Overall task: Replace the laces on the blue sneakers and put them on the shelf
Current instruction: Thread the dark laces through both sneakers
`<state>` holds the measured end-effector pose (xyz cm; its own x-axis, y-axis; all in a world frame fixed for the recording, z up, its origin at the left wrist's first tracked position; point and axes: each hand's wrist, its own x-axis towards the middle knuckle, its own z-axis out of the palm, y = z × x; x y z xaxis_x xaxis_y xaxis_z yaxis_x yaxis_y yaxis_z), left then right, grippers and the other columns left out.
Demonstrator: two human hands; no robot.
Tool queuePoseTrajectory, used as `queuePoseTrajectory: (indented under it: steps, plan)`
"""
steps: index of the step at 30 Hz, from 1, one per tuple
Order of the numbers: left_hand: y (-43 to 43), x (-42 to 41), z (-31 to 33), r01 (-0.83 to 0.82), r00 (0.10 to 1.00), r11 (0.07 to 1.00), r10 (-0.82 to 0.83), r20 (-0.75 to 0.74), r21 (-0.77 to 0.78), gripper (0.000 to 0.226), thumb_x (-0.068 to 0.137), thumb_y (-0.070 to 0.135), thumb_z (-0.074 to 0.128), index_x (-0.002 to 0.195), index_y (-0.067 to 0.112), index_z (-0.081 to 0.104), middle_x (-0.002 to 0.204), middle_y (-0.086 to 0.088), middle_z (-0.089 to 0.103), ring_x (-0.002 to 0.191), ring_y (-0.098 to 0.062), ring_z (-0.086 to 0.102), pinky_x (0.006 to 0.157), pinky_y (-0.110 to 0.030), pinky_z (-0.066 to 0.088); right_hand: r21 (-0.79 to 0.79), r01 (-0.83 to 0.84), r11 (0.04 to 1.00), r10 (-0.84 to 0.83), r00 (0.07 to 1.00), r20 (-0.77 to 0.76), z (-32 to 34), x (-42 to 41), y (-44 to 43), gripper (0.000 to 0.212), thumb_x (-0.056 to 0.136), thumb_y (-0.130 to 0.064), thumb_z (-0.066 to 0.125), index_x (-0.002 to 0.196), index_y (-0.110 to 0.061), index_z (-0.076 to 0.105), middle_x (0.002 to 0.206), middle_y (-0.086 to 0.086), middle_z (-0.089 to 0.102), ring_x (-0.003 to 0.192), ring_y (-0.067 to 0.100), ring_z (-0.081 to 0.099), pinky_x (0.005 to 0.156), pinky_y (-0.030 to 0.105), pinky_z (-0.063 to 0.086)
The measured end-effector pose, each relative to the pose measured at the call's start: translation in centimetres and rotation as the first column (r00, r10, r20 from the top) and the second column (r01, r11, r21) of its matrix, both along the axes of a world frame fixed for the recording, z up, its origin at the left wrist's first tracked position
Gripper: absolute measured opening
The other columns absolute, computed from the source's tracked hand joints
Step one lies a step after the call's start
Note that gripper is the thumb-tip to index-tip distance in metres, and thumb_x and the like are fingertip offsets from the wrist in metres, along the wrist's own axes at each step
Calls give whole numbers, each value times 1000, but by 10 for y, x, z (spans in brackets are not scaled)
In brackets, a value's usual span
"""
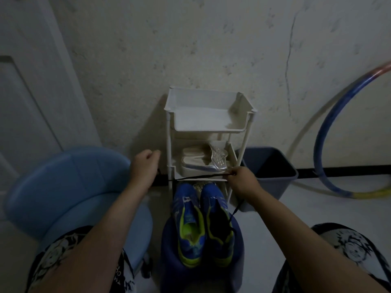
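While your left hand (pixel 145 166) grips the black lace (pixel 203 177) at 10 o'clock and your right hand (pixel 241 179) pinches it at 1 o'clock, draw evenly through the right sneaker (pixel 220 225).

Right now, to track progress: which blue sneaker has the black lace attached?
The right sneaker: the black lace runs from it to the right hand. The left sneaker shows none.
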<state>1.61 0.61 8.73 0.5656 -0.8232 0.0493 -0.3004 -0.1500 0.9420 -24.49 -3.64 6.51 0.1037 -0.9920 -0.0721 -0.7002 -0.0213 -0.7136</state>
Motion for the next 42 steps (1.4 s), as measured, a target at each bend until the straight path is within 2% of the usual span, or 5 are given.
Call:
queuePoseTrajectory:
  steps: [9, 19, 27, 35, 42]
  plan:
    - [25, -48, -19, 797, 588, 556, -804, -88, 236, 24, 93, 32, 64, 112, 19, 70, 83, 3, 73, 79, -7, 67, 75, -17, 48, -57, -143, 988, 154, 881, 448, 26, 34, 18, 8, 91, -9, 67, 98, -5, 65, 77, -1, 63, 59, -6, 59, 55, 8, 45]
    - [4, -2, -5, 15, 626, 982, -157, -764, -189, 34, 98, 21, 39, 64, 23, 39, 52, 8, 36, 37, -7, 32, 38, -18, 34, 67, -99, 993, 94, 992, 85, -3, 17, -2, 25, 93, -22, 64, 91, 2, 69, 76, 12, 62, 68, 19, 56, 62, 27, 45]
    - [-5, 10, -19, -426, 764, 904, 338, -550, -38, 29, 100, 22, 33, 77, 18, 51, 77, -6, 56, 64, -20, 52, 59, -31, 41, 157, -24, 987, 43, 991, -123, -14, 7, -8, 24, 88, -28, 61, 93, -7, 72, 96, 11, 70, 91, 29, 65, 87, 41, 54]
    - [8, -40, -28, 323, 869, 941, -335, 365, 96, 34, 91, 38, 61, 124, 34, 54, 120, 20, 49, 103, -3, 51, 80, -27, 47, 308, -331, 892, 254, 931, 264, 0, 29, 15, 32, 101, -35, 49, 83, -12, 63, 67, 2, 50, 57, 12, 44, 56, 28, 39]
    - [3, -58, -29, 699, 678, 688, -724, 124, 196, 17, 97, 25, 56, 108, 30, 68, 102, 5, 72, 93, -9, 68, 91, -34, 53, 347, -531, 773, 442, 843, 307, 2, 37, 24, 24, 102, -23, 49, 85, -13, 61, 73, 2, 54, 60, 10, 48, 55, 20, 45]
